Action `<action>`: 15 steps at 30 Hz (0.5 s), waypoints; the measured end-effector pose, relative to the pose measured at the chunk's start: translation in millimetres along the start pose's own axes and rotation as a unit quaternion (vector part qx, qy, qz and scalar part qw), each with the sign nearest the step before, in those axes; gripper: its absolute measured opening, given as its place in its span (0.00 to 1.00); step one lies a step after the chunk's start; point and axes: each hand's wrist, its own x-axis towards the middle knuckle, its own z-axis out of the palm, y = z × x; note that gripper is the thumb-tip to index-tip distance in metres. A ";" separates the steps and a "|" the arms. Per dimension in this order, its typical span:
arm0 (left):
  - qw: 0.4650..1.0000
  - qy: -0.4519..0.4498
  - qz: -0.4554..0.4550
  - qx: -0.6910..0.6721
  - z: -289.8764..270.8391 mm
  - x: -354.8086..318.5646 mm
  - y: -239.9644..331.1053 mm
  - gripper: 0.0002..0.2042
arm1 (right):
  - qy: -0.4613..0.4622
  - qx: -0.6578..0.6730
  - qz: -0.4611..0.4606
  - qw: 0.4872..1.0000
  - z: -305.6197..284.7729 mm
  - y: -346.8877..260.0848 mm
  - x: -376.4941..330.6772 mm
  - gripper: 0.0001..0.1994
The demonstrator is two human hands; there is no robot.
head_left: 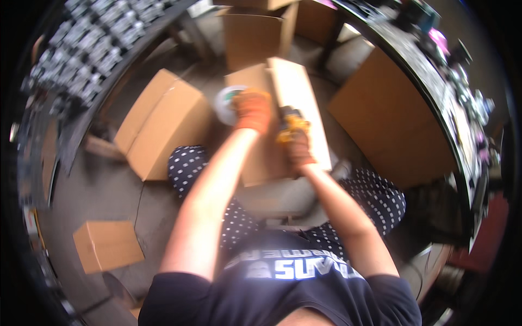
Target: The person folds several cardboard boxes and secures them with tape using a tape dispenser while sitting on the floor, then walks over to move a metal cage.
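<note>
My left hand (pixel 253 111), in an orange glove, is closed on the edge of a round whitish roll (pixel 222 106) with a green inner part, which looks like packing tape. Both are smeared by motion. Under my hands a long cardboard box (pixel 263 157) rests between my knees, its pale side panel (pixel 304 89) catching bright light. My right hand (pixel 299 148), in a darker brownish-orange glove, is wrapped round a yellow-and-black hand tool (pixel 292 124) over that panel. The blur hides the tool's exact kind.
A closed cardboard box (pixel 163 122) stands to the left, a smaller one (pixel 109 245) on the floor at lower left. A large cardboard piece (pixel 394 119) leans at right, and an open box (pixel 253 38) sits ahead. Stacked metal parts (pixel 98 43) fill the far-left table.
</note>
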 end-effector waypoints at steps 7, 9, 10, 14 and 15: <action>0.994 -0.013 0.073 -0.083 -38.7 19.6 -23.1 0.08 | 0.154 -0.130 -0.125 0.971 23.3 7.7 -6.5 0.10; 0.994 0.011 0.073 -0.076 -18.4 5.9 -36.5 0.06 | -0.105 -0.059 0.009 0.993 -34.2 -14.6 5.0 0.15; 0.992 0.014 0.078 -0.098 -11.6 2.2 -31.8 0.06 | -0.094 -0.078 0.064 0.990 -35.4 0.8 7.1 0.17; 0.983 0.127 0.061 -0.118 39.4 -34.0 -21.5 0.06 | 0.104 -0.221 -0.028 0.969 -22.3 49.5 -12.3 0.21; 0.976 0.152 0.059 -0.143 40.2 -42.0 -20.2 0.06 | 0.079 -0.233 -0.022 0.969 -26.0 52.3 -11.1 0.22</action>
